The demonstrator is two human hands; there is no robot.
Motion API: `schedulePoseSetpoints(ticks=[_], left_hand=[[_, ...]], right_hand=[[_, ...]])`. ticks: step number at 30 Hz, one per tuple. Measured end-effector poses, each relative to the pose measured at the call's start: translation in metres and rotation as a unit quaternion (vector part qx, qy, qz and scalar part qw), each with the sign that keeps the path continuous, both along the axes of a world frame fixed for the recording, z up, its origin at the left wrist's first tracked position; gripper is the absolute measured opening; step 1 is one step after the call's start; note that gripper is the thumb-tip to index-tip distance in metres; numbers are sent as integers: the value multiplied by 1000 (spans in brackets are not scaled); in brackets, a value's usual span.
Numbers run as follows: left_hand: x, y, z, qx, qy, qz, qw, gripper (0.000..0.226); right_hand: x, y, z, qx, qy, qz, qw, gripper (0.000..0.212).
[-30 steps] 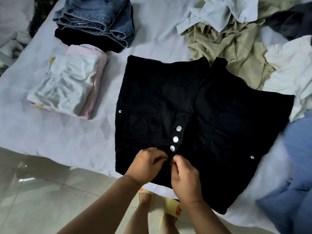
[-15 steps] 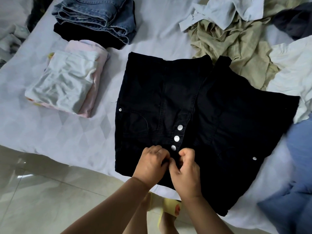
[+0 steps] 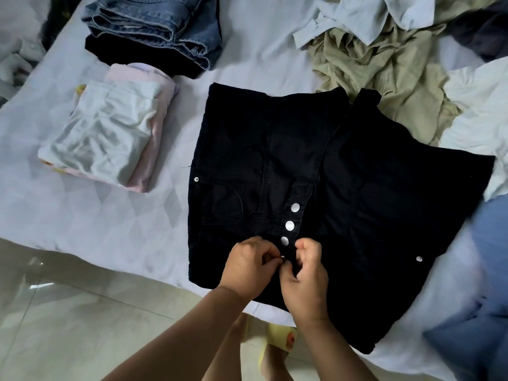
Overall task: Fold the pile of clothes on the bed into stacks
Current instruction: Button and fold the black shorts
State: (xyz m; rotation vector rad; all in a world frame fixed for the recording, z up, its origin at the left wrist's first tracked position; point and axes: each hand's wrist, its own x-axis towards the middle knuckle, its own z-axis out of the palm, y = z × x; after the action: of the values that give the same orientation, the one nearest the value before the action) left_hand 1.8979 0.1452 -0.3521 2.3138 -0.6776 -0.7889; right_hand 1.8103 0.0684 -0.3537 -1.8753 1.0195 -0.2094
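Progress looks partial: we pinch the waistband of the black shorts (image 3: 316, 174) with left hand (image 3: 247, 266) and right hand (image 3: 306, 273). Beyond the shorts sit two folded stacks (image 3: 154, 34); the unfolded pile (image 3: 384, 67) waits.

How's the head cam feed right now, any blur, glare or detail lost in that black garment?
Head view: the centre is sharp, with the hands and the silver buttons crisp; the black garment is so dark that its folds barely read; the blue clothes at the right edge are smeared; the floor tiles show soft window glare; wide-angle bending curves the bed edge.
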Motion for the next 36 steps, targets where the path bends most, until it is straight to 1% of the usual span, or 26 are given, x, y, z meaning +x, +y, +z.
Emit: schedulePoseSetpoints(ticks=[2, 4, 6, 8, 11, 16, 19, 22, 25, 27, 28, 31, 33, 36], left_hand=[[2, -2, 1, 5, -4, -26, 1000, 9], [4, -4, 3, 21, -23, -69, 997, 16], [4, -5, 5, 34, -68, -102, 992, 11], [2, -4, 6, 30, -98, -115, 988, 8], [2, -1, 3, 10, -113, -135, 984, 10], [0, 1, 1, -10, -106, -140, 984, 11], [2, 1, 2, -17, -99, -131, 986, 12], [3, 1, 5, -7, -87, -122, 989, 15], [4, 0, 10, 39, -76, -125, 989, 21], [8, 0, 10, 66, -82, -142, 984, 20], [11, -1, 10, 74, -81, -152, 982, 20], [17, -4, 10, 85, -51, -181, 978, 20], [20, -6, 10, 91, -28, -184, 978, 22], [23, -8, 13, 114, -9, -202, 973, 22]], right_hand=[[-1, -3, 1, -1, 9, 18, 1000, 35], [-1, -9, 3, 0, 36, 30, 999, 30], [2, -14, 6, -3, 85, 33, 996, 20], [6, -18, 10, -14, 134, 39, 990, 8], [7, -20, 14, -26, 200, 72, 977, 32], [11, -26, 17, -40, 239, 117, 963, 36], [11, -29, 15, -45, 236, 130, 962, 37], [8, -26, 13, -50, 225, 120, 966, 38], [4, -22, 9, -35, 177, 99, 979, 40], [-1, -19, 5, -39, 136, 111, 984, 43], [-4, -18, 4, -49, 116, 121, 985, 40], [-6, -20, 2, -107, 57, 152, 981, 21], [-7, -24, -1, -147, 34, 186, 971, 16], [-7, -27, -5, -200, 21, 232, 952, 11]])
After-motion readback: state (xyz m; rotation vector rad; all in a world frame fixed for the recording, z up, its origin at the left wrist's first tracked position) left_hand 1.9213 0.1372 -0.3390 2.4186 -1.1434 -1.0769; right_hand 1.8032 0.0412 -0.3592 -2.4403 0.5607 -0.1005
